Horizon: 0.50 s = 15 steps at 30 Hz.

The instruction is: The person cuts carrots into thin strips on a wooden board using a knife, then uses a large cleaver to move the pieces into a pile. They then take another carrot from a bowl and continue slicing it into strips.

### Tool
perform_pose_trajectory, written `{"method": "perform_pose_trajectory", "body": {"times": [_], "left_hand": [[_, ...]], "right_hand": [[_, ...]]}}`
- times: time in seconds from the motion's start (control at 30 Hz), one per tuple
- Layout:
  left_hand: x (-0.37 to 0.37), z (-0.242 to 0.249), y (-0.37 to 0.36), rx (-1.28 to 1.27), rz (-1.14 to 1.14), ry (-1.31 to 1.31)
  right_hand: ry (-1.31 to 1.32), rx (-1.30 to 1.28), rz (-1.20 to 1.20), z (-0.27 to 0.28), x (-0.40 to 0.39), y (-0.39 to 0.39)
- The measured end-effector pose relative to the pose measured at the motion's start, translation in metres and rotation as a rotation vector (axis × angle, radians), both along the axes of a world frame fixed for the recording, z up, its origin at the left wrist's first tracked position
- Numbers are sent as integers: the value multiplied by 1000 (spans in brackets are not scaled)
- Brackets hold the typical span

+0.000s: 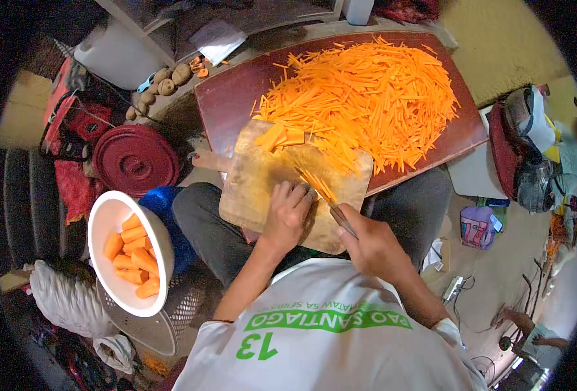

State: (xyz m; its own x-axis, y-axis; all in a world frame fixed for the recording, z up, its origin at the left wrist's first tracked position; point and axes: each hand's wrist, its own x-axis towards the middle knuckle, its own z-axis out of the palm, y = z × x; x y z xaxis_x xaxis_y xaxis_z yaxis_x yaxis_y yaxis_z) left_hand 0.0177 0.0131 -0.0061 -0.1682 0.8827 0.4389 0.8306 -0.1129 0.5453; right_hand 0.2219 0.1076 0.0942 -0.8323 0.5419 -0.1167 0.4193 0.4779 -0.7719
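Observation:
A worn wooden chopping board (244,173) with a handle at its left rests over my lap, against a dark red board. My right hand (374,242) grips a knife (342,220), its blade pointing up and left across the chopping board. Thin carrot strips (321,187) lie along the blade. Just left of the knife, my left hand (290,207) is closed, fingers curled down onto the wood; whatever is under the fingertips is hidden. Flat carrot slices (282,138) sit at the board's far edge. Beyond them spreads a big heap of carrot sticks (380,98).
The dark red board (220,98) carries the heap. At left, a white bowl (95,260) holds several peeled carrot chunks (135,246); behind it is a dark red lid (135,159). Potatoes (166,86) lie farther back. A purple bag (477,226) stands on the right floor, with another person's arm beyond.

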Motion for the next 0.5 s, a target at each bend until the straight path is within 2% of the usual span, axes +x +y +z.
{"method": "perform_pose_trajectory", "body": {"times": [0.2, 0.3, 0.4, 0.5], "left_hand": [[0, 6, -3, -23, 3, 13], [0, 6, -5, -45, 4, 20], [1, 2, -6, -33, 16, 34], [0, -4, -3, -14, -4, 37]], "right_hand": [[-42, 24, 32, -11, -23, 11], [-146, -61, -6, 10, -13, 6], [-117, 45, 90, 18, -2, 0], [-77, -23, -1, -2, -4, -8]]}}
